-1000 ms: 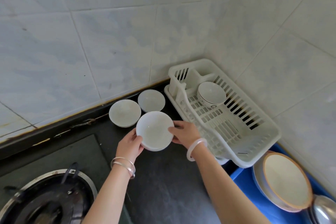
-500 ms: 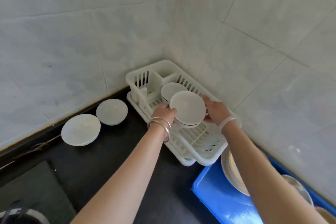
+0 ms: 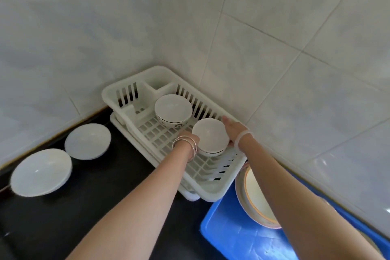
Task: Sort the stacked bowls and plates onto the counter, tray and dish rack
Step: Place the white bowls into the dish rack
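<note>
Both hands clasp one white bowl (image 3: 210,136) by opposite rim sides: left hand (image 3: 188,138) at 9 o'clock, right hand (image 3: 233,131) at 3. The bowl sits upright low over the dish rack (image 3: 147,127) floor; contact unclear. A second bowl (image 3: 173,110) stands just beside at 11 o'clock. Judgement: release straight down, clear of it.

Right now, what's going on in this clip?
A person is sorting dishes. Both hands, left hand and right hand, hold a white bowl low inside the dish rack, near a patterned bowl already there. Two shallow bowls sit on the dark counter.
</note>
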Tool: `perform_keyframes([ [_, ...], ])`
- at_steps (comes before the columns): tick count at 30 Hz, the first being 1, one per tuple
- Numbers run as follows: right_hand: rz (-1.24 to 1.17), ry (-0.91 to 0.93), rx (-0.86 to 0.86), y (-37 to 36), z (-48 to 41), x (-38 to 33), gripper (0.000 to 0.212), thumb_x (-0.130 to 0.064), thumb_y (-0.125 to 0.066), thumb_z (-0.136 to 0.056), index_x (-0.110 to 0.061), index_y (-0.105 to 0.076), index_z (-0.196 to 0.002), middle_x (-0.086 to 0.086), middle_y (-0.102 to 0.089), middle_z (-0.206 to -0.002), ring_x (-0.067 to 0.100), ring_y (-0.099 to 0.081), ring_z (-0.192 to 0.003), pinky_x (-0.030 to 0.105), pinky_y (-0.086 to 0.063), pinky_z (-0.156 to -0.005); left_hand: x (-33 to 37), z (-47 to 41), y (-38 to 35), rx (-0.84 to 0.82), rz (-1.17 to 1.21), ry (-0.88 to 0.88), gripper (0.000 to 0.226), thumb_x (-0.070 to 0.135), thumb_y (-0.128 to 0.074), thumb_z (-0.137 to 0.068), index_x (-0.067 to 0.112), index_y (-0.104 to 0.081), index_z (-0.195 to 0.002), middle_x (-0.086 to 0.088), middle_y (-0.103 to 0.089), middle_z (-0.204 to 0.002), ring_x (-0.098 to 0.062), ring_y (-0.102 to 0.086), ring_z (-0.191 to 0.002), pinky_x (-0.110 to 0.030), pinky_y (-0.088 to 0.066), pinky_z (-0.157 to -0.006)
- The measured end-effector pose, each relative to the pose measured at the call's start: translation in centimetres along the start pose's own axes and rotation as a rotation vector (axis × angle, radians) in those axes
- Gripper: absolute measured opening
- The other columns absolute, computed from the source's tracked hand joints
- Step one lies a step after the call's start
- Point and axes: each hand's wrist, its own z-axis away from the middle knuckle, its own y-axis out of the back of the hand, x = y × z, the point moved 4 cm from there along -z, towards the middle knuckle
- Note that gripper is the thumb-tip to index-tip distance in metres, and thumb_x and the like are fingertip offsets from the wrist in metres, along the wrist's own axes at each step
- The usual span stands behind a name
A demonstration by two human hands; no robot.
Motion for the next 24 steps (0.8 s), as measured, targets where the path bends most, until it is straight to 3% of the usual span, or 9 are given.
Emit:
perform_keyframes([
  [5,0.111,0.0,-0.017,-0.4,-0.7,-0.1,0.072,-0.058,-0.024,-0.093,0.0,-0.053,-0.124,0.023,-0.06,-0.119,0.035,-0.059,-0.105,0.044,-0.047,-0.096,0.0,-1.2,-0.4,0.009,-0.06,0.013,0.035,-0.005,-0.042,-0.084,-0.007,-0.051,-0.118,-0.027,-0.054,-0.124,-0.04,-0.057,-0.111,-0.05,-0.05,-0.093],
  [10,0.127,-0.016,-0.047,-0.8,-1.3,0.7,0.063,-0.054,-0.031,-0.094,-0.003,-0.047,-0.128,0.022,-0.061,-0.116,0.035,-0.061,-0.097,0.044,-0.054,-0.086,-0.4,-1.6,-0.4,0.006,-0.056,0.008,0.034,-0.005,-0.041,-0.084,-0.008,-0.053,-0.116,-0.026,-0.061,-0.104,-0.038,-0.061,-0.1,-0.052,-0.05,-0.092],
  [12,0.179,-0.015,-0.054,-0.7,-1.5,0.9,0.059,-0.052,-0.035,-0.094,-0.002,-0.052,-0.121,0.02,-0.065,-0.105,0.03,-0.062,-0.082,0.041,-0.055,-0.08,-0.5,-1.6,-0.4,-0.007,-0.05,0.01,0.036,-0.005,-0.041,-0.084,-0.007,-0.052,-0.118,-0.023,-0.058,-0.099,-0.035,-0.058,-0.096,-0.051,-0.052,-0.09],
  [14,0.289,0.001,-0.04,-0.5,-1.6,1.0,0.055,-0.05,-0.036,-0.094,-0.002,-0.057,-0.112,0.012,-0.063,-0.087,0.023,-0.056,-0.067,0.035,-0.05,-0.069,-0.5,-1.6,-0.4,-0.031,-0.028,0.006,0.037,-0.005,-0.041,-0.085,-0.005,-0.053,-0.12,-0.024,-0.056,-0.115,-0.036,-0.057,-0.103,-0.045,-0.055,-0.085],
  [17,0.473,0.064,0.014,-0.3,-1.3,1.2,0.05,-0.046,-0.031,-0.096,-0.006,-0.057,-0.113,0.009,-0.061,-0.095,0.024,-0.054,-0.078,0.031,-0.039,-0.071,-0.5,-1.5,-0.5,-0.043,-0.005,-0.01,0.038,-0.003,-0.044,-0.086,-0.004,-0.051,-0.123,-0.025,-0.053,-0.127,-0.038,-0.057,-0.109,-0.039,-0.053,-0.084],
  [21,0.617,0.113,0.048,-0.5,-0.6,1.1,0.053,-0.044,-0.024,-0.098,-0.006,-0.058,-0.111,0.014,-0.065,-0.108,0.03,-0.059,-0.098,0.037,-0.044,-0.084,-0.5,-1.2,-0.7,-0.069,0.004,-0.029,0.041,0.003,-0.05,-0.087,-0.001,-0.046,-0.128,-0.025,-0.053,-0.124,-0.025,-0.056,-0.074,-0.035,-0.053,-0.067],
  [24,0.597,0.116,0.058,-0.4,-0.1,0.9,0.052,-0.043,-0.024,-0.099,-0.006,-0.057,-0.117,0.014,-0.063,-0.114,0.032,-0.058,-0.103,0.039,-0.045,-0.09,-0.4,-0.8,-0.6,-0.08,-0.012,-0.047,0.042,0.007,-0.05,-0.087,0.001,-0.046,-0.129,-0.023,-0.053,-0.116,-0.022,-0.054,-0.069,-0.034,-0.053,-0.064],
])
